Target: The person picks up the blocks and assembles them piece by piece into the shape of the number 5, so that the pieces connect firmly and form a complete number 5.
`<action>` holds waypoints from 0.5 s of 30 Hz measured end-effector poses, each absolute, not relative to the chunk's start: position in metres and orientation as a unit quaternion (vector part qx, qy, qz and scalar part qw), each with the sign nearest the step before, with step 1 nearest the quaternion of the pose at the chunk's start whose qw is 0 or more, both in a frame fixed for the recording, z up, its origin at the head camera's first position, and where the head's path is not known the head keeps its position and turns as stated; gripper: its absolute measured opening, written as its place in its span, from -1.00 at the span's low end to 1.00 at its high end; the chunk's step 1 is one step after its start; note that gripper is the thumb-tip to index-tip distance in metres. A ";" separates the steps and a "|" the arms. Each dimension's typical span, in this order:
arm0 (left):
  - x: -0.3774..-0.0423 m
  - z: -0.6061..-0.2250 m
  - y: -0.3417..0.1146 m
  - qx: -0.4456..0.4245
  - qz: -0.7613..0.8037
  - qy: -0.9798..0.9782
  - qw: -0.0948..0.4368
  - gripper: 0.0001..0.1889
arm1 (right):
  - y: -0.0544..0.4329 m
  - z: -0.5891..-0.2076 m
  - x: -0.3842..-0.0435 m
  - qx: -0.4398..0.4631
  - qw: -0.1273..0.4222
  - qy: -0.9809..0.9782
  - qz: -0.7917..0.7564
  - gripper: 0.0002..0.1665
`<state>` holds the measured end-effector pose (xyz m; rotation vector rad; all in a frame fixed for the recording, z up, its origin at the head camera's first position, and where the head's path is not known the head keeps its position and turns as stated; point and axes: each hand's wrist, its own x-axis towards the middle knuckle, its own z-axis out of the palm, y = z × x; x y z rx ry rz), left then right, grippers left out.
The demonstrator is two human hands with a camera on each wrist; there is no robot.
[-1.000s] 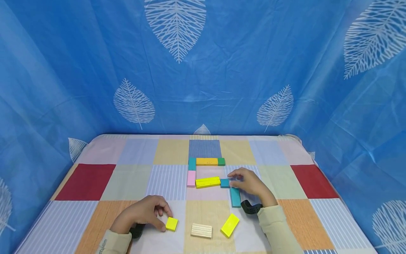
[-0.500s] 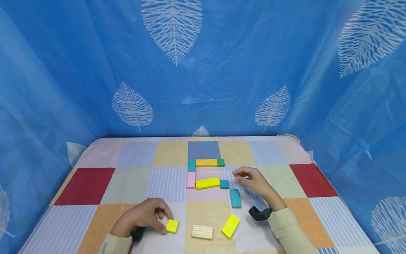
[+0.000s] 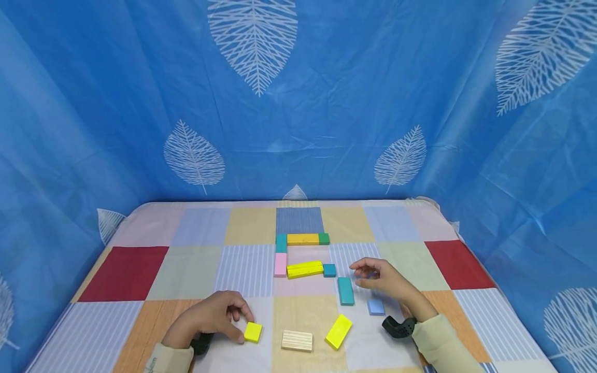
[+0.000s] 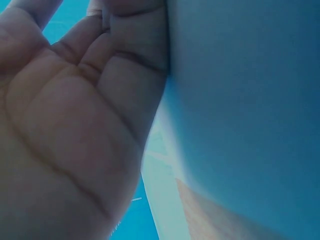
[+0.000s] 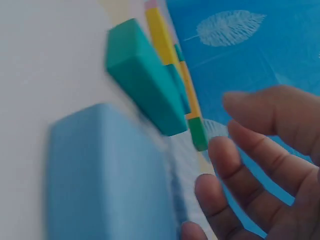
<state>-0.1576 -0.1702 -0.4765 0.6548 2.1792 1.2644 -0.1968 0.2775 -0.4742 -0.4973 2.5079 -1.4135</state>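
Note:
My left hand (image 3: 216,315) rests at the near left, its thumb and index finger curled at the edges of a small square yellow block (image 3: 253,332). In the left wrist view the palm (image 4: 75,130) fills much of the picture and the block does not show. My right hand (image 3: 382,277), loosely curled and holding nothing, hovers right of a teal rectangular block (image 3: 345,291). A light blue block (image 3: 375,306) lies below that hand, near the wrist. The right wrist view shows the fingers (image 5: 250,180) apart from the teal block (image 5: 145,80) and the light blue block (image 5: 107,175).
Beyond the hands, blocks form an outline: orange (image 3: 302,239), green (image 3: 324,239), dark teal (image 3: 281,243), pink (image 3: 280,264), yellow (image 3: 304,269) and small teal (image 3: 329,270). A ridged wooden block (image 3: 297,341) and a yellow rectangular block (image 3: 339,332) lie nearer. Blue curtain (image 3: 298,103) surrounds the table.
My right hand has drawn back to the right and nearer, away from the small teal block. The light blue block now shows beneath it. My left hand stays in place.

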 end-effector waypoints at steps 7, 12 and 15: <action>-0.157 -0.476 -0.170 0.243 0.473 0.804 0.267 -0.72 | 0.278 -0.480 -0.188 -0.187 0.124 0.876 -0.427 -0.46; -0.157 -0.475 -0.170 0.244 0.474 0.804 0.266 -0.72 | 0.276 -0.479 -0.183 -0.190 0.114 0.898 -0.380 -0.39; -0.157 -0.475 -0.170 0.243 0.474 0.804 0.266 -0.72 | 0.275 -0.480 -0.182 -0.202 0.099 0.906 -0.357 -0.38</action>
